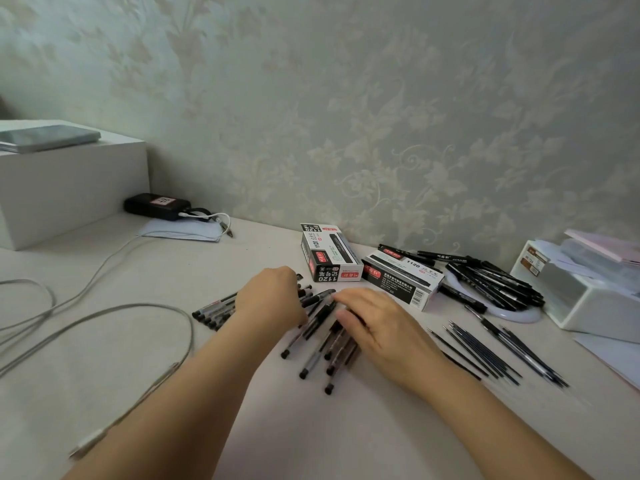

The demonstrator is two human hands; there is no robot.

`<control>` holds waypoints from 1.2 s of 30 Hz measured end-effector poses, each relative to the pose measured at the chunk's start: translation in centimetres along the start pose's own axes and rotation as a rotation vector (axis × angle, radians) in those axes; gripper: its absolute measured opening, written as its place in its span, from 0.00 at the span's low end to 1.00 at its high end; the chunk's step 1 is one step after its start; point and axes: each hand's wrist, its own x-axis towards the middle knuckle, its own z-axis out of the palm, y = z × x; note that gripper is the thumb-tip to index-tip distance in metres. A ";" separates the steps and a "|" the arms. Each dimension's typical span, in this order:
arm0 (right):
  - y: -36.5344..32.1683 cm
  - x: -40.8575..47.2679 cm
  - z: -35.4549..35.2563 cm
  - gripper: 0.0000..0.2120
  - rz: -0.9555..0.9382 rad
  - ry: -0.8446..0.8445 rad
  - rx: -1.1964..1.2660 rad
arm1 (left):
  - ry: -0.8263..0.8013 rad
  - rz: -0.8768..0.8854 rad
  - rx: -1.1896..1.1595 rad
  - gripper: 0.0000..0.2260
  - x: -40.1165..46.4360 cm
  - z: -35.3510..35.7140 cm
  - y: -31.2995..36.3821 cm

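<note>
- Head view. Ref. point = upright pen box marked "1120", standing on the table near the wall.
- Gel pens: loose pile lying flat on the table, directly in front of the ref. box. A 2nd bunch lies front-left of the box.
- Left hand: back up, on the pile's left edge, just in front of the box. Fingers bent down behind the knuckles, tips hidden. Cannot tell whether they pinch a pen.
- Right hand: palm down over the pile's right part, front-right of the box. Fingers straight, held together, resting on the pens; thumb touches the barrels. Slightly blurred.
- 2nd box: lying flat, just right of the ref. box.
- Black markers: heap further right of the box, beyond the 2nd box.
- Refills: thin, approx. parallel, front-right of the box, apart from the pile.
- Power bank w/ cable: well left of the box, at the wall.
</note>
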 end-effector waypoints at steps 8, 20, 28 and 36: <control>1.3 -1.2 -1.0 0.15 0.165 0.230 0.031 | 0.024 -0.009 0.103 0.11 -0.3 0.3 0.4; 0.7 -2.6 -2.4 0.08 0.671 0.176 1.240 | -0.033 0.365 -0.517 0.11 -3.3 1.0 5.9; 4.0 -4.2 -5.6 0.13 0.649 0.681 1.302 | -0.123 0.544 -0.556 0.07 -3.4 3.1 6.3; 3.7 -4.1 -4.6 0.12 0.601 0.537 1.394 | -0.111 0.573 -0.747 0.07 -3.1 3.5 6.7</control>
